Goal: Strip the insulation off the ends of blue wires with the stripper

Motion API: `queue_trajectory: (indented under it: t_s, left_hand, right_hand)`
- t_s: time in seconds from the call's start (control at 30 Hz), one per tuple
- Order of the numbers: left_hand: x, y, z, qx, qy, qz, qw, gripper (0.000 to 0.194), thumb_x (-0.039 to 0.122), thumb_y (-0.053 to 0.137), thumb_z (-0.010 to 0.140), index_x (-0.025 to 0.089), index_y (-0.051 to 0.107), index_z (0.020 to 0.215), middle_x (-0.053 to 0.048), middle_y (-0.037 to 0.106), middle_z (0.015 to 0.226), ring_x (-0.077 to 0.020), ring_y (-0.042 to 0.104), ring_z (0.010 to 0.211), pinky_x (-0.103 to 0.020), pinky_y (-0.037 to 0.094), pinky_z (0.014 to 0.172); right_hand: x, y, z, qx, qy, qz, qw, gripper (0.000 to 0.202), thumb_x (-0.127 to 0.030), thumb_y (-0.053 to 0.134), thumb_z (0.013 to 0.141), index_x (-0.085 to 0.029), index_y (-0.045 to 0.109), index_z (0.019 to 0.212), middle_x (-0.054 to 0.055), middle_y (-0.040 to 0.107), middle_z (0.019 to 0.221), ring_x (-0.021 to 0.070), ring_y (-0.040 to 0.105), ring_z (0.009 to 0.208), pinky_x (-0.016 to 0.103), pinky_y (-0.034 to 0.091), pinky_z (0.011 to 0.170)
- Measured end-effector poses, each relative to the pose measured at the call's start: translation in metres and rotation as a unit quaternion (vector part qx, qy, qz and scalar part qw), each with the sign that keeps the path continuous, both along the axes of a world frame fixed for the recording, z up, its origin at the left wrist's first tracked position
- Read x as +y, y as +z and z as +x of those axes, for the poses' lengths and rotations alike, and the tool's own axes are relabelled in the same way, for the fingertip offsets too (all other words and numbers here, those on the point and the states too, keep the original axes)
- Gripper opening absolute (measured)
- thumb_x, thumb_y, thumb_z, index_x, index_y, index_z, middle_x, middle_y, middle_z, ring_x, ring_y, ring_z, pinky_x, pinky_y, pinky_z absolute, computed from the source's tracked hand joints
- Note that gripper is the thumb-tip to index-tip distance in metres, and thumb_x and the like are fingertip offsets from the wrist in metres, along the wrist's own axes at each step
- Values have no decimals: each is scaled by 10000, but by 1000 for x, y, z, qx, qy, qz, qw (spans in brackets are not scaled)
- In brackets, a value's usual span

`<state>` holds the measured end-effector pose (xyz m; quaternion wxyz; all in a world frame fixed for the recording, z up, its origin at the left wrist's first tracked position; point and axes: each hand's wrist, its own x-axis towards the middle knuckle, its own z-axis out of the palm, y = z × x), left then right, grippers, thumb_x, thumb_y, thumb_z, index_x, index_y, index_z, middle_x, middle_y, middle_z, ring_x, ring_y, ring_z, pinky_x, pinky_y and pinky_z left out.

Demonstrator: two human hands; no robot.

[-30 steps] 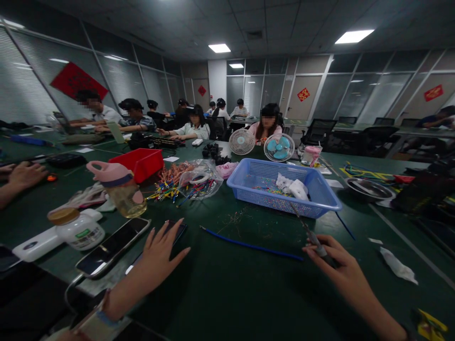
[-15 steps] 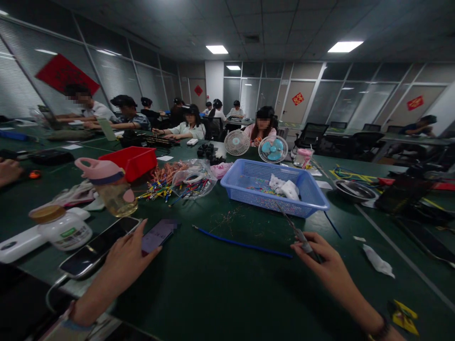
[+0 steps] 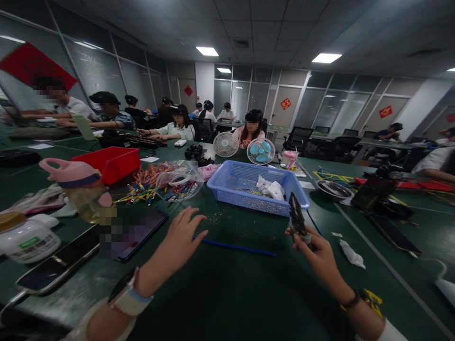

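Observation:
My left hand (image 3: 181,239) is open, fingers spread, over the table beside the left end of a blue cable (image 3: 241,248). Its fingers partly cover that end; whether they touch it I cannot tell. The cable lies nearly straight across the green tabletop. My right hand (image 3: 316,251) is closed around the grey handle of a wire stripper (image 3: 297,215). The tool's flat, dark, notched head points up, in front of the right part of a blue plastic basket (image 3: 223,193). Just beyond the cable, thin copper strands (image 3: 218,218) are scattered.
Left of my hands are a phone (image 3: 142,235), another charging phone (image 3: 64,258), a pink-lidded bottle (image 3: 80,189) and a white jar (image 3: 31,241). Farther back are a red bin (image 3: 113,163) and bagged wires (image 3: 179,182). A metal bowl (image 3: 334,190) stands right. Several people sit beyond.
My left hand has moved right, from beside the phone to the cable's left end. My right hand has turned the wire stripper so its flat side shows. The view has swung right.

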<state>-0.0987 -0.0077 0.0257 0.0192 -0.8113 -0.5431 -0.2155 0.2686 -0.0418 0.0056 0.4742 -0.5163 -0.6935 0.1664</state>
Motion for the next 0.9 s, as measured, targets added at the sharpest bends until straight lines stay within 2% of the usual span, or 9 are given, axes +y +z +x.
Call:
queue_trajectory:
  t_s: [0.07,0.13,0.2,0.27,0.47,0.6,0.73,0.9]
  left_hand:
    - [-7,9,41,-27,-106,-28,994,183,228,552,893,210,604,1068,-87,530,1241,-268,441,1238,-452,382,1043]
    - [-11,14,75,-15,-188,-55,981,120,176,573,889,204,606,1001,-67,548,1139,-236,502,1126,-406,436,973]
    - [-11,13,97,21,-246,-67,967,107,152,590,881,194,596,979,-64,545,1099,-230,519,1046,-380,461,903]
    - [-6,9,110,45,-269,-69,960,115,138,605,871,183,583,974,-67,541,1083,-228,518,1003,-365,463,865]
    - [11,-8,107,55,-282,-84,954,137,212,656,855,179,561,948,-54,534,1044,-221,522,944,-345,448,823]
    - [16,-19,102,64,-285,-83,953,97,246,612,891,186,554,939,-46,536,1040,-217,519,940,-341,435,831]
    - [18,-26,105,73,-286,-63,953,85,255,514,949,181,555,939,-52,557,1029,-218,528,929,-357,431,845]
    - [19,-26,105,36,-262,-62,962,145,252,448,979,164,561,957,-65,603,999,-212,573,896,-361,461,830]
  right_hand:
    - [-2,-1,2,-8,-13,4,1000,328,-418,561,864,-207,643,626,97,676,998,249,631,944,361,522,785]
    - [-3,0,4,-23,-25,19,999,285,-408,572,857,-208,674,682,93,671,965,241,632,910,347,518,757]
    - [-4,1,4,-35,-33,34,998,250,-396,579,854,-208,692,736,85,661,928,231,630,884,339,510,756]
    - [-4,1,4,-38,-38,40,998,241,-391,576,857,-207,690,751,78,651,908,219,627,858,330,505,749]
    - [-5,-3,1,-27,-34,25,999,302,-396,540,880,-203,638,669,71,641,876,203,620,812,314,493,718]
    - [-5,-6,-2,-23,-34,16,999,316,-391,543,878,-197,620,640,74,642,901,202,618,819,312,492,725]
    - [-5,-7,-2,-50,-27,15,998,241,-333,540,878,-203,662,715,83,636,958,211,619,873,332,501,773]
    - [-4,-9,2,-101,-34,42,993,171,-249,535,858,-215,697,900,104,601,1122,233,602,1017,361,501,861]
